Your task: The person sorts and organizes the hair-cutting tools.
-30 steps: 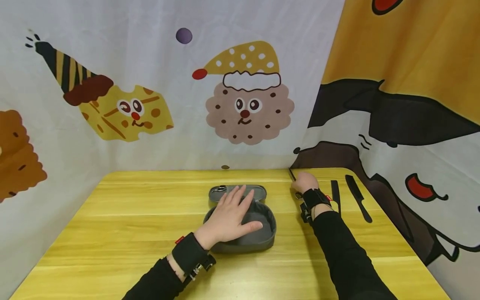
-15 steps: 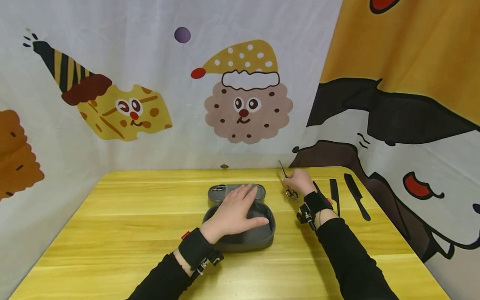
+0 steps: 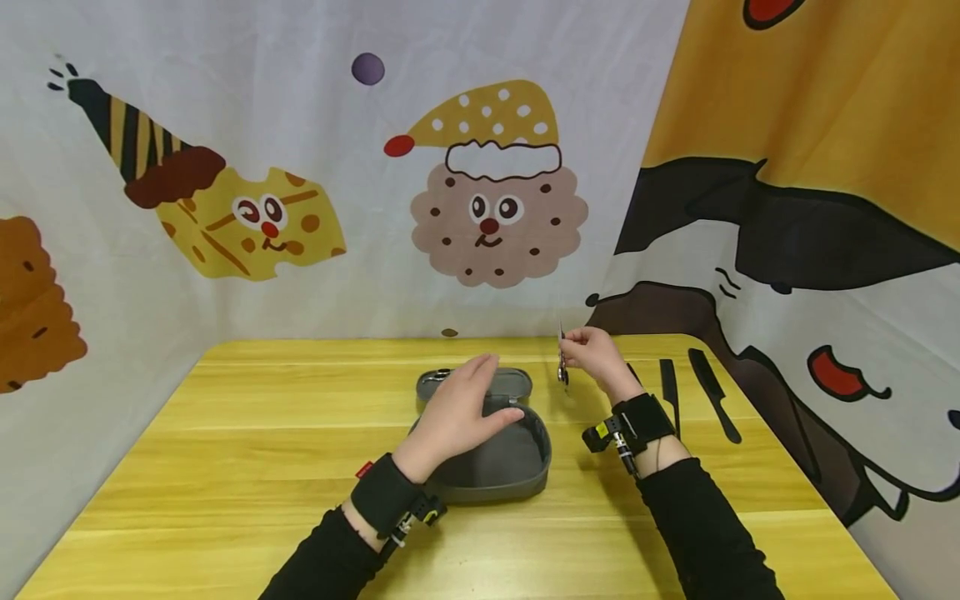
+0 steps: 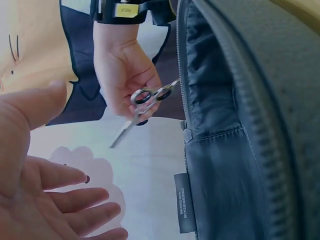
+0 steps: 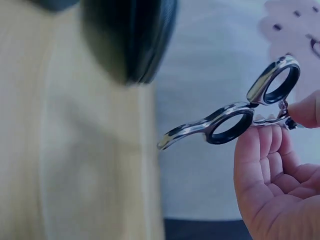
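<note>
Pinched between the thumb and fingers of my right hand is a pair of silver scissors, held up off the table. Their finger rings with black inner edges point down toward the table, as the right wrist view shows. My left hand hovers over the left side of an unzipped dark grey case, fingers straight and thumb apart, holding nothing. The case's lid lies folded back behind it, with another small metal tool at its left end. In the left wrist view the dark lining of the case shows.
To the right on the wooden table lie a black comb and a black comb with a handle. Part of a dark item shows behind my right wrist. A printed curtain hangs along the table's back edge and right side.
My right hand has lifted the scissors from the table and moved left, turning them more upright. My left hand has tilted its palm inward over the case.
</note>
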Available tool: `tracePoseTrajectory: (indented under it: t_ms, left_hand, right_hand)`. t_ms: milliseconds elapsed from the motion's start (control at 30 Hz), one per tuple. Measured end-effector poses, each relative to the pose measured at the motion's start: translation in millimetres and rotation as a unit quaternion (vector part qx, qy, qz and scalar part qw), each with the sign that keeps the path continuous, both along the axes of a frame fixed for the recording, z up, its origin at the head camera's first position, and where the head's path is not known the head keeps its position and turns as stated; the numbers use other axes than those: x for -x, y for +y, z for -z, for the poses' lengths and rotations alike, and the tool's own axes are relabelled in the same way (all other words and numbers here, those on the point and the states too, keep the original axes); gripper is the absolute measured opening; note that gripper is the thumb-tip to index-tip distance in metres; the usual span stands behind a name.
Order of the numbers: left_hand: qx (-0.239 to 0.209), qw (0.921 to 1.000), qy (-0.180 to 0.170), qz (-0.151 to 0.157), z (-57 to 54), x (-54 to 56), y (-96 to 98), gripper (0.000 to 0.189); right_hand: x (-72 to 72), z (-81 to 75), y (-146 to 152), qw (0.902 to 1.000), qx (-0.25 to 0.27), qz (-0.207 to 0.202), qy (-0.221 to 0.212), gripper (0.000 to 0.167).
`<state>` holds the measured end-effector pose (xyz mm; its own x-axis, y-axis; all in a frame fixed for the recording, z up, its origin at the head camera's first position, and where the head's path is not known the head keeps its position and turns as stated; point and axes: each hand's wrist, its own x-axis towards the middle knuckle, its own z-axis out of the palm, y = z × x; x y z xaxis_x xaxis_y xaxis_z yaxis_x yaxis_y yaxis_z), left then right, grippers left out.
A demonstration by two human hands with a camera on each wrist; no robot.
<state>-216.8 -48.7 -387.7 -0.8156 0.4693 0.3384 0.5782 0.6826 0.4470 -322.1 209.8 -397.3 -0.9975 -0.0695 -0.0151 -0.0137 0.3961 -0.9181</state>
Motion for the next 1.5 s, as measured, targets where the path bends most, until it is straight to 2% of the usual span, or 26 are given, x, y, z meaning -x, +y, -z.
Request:
tracePoseTrajectory:
  t_ms: [167, 300, 467, 600, 733, 1167, 1500]
  left_hand:
    - [-0.032, 0.9991, 0.023, -0.017, -1.8, 0.0, 2.5, 0.076]
    - [-0.073, 0.9952, 0.054, -0.037, -2.9, -1.2, 5.4, 0.071]
    - [-0.122, 0.9846, 0.111, -0.058, -3.4, -2.6, 7.7, 0.067]
    - [-0.145, 0.9754, 0.155, -0.058, -3.2, -2.1, 8.2, 0.064]
    - [-0.155, 0.9671, 0.195, -0.053, -2.2, 0.0, 8.1, 0.06]
    - [-0.169, 0.9623, 0.206, -0.055, 2.4, 0.6, 9.6, 0.055]
    - [-0.174, 0.96, 0.21, -0.066, 5.5, 1.7, 9.5, 0.058]
  right_hand:
    - [-6.8, -12.8, -10.2, 0.9974, 0.067, 0.003, 0.027, 0.024]
    - [-12.5, -21.3, -18.6, 0.9896, 0.138, 0.011, 0.039, 0.025]
    - [-21.1, -31.0, -30.6, 0.9716, 0.234, 0.007, 0.038, 0.017]
    - [-26.2, -35.9, -39.8, 0.9548, 0.295, -0.001, 0.034, 0.01]
    - [-29.5, -37.3, -47.9, 0.9427, 0.333, -0.004, 0.028, 0.006]
    - [-42.8, -28.7, -70.3, 0.9215, 0.387, -0.028, 0.018, 0.006]
    - [-51.2, -27.0, -88.0, 0.9017, 0.431, -0.031, 0.002, 0.016]
